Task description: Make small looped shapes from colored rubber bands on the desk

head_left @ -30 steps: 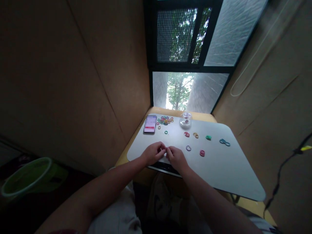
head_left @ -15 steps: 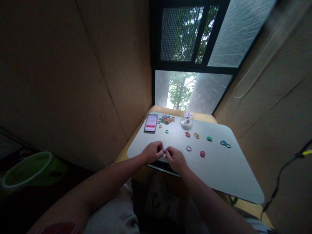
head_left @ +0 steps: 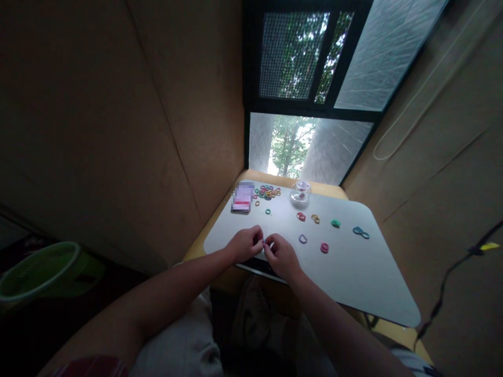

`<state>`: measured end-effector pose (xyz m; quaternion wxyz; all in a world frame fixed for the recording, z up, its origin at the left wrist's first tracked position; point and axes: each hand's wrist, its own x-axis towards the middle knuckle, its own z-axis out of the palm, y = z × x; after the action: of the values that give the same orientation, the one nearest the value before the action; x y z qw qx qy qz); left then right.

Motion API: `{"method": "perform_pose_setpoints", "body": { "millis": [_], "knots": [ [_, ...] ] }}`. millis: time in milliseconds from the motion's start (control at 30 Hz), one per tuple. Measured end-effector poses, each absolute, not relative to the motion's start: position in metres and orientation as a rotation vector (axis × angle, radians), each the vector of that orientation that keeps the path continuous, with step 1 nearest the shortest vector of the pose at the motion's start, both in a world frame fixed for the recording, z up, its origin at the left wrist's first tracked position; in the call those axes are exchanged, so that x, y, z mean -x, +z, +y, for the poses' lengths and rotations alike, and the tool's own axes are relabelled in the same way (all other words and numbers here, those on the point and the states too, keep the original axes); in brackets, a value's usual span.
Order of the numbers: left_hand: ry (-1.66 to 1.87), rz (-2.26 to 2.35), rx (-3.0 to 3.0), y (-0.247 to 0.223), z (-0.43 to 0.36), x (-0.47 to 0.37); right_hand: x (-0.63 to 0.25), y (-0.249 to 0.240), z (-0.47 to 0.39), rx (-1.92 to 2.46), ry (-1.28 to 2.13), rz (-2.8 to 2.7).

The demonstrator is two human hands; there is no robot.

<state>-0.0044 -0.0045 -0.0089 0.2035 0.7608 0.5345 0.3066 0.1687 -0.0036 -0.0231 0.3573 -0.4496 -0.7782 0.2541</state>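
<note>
My left hand [head_left: 247, 244] and my right hand [head_left: 280, 255] meet fingertip to fingertip above the white table's [head_left: 353, 277] near edge. Both are closed in a pinch; what lies between the fingers is too small to make out. Right of them a purple ring [head_left: 302, 239] and pink rings [head_left: 324, 247] lie on the tabletop. Farther back sit red rings [head_left: 301, 216], yellow rings [head_left: 315, 219], green rings [head_left: 335, 223] and blue rings [head_left: 361, 232] in separate groups. A single green ring [head_left: 268, 211] lies beyond my hands, in front of a mixed pile of coloured rings [head_left: 268, 192].
A clear plastic container [head_left: 300, 195] stands at the table's back edge. At the back left lies a blurred-out flat object [head_left: 242, 197]. A green basket [head_left: 51, 272] is at the lower left, and a dark cable [head_left: 442, 293] hangs at the right.
The view has shifted slightly, so the table appears a little farther left. My fingertips remain together, with my right fingers slightly shifted.
</note>
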Motion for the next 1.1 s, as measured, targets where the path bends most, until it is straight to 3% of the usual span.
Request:
{"method": "perform_pose_setpoints", "body": {
  "millis": [1100],
  "knots": [
    [0.81,1.361,-2.121,-0.0056,-0.0126,0.0062,-0.1689,-0.0216,-0.0055,1.203,0.627,-2.037]
  ]
}}
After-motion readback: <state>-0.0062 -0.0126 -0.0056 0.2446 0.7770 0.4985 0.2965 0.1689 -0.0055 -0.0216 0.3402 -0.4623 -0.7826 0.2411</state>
